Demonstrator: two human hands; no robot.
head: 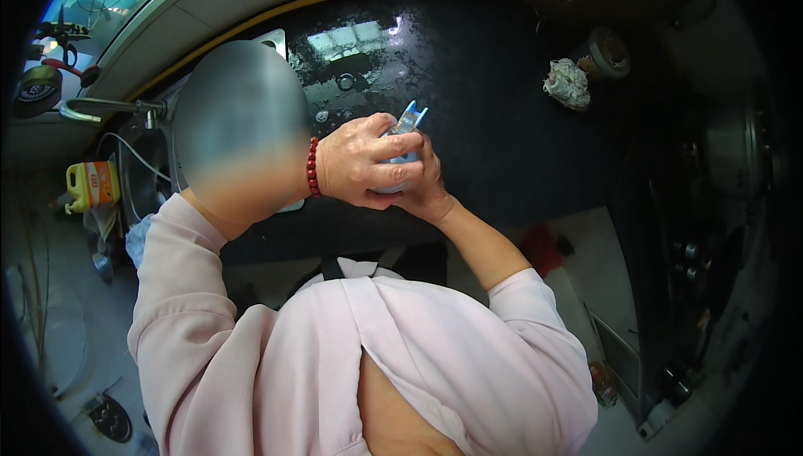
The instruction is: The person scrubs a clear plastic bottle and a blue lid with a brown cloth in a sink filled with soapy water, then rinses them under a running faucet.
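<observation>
Both my hands are wrapped around a small light-blue container (401, 156) above the dark countertop (502, 161). Its narrow upper part ends in two pale-blue prongs, tilted up and to the right. My left hand (369, 161), with a red bead bracelet (312, 167) at the wrist, lies over the container's front. My right hand (433, 185) holds it from the right side, its fingers partly hidden behind the left. Much of the container is covered by my fingers, so its exact kind cannot be told.
A blurred oval hides part of the sink area at left, beside a curved faucet (119, 104). A yellow jug (93, 186) stands farther left. Water wets the counter's back. A crumpled whitish cloth (566, 84) lies beside a round container (608, 52) at back right.
</observation>
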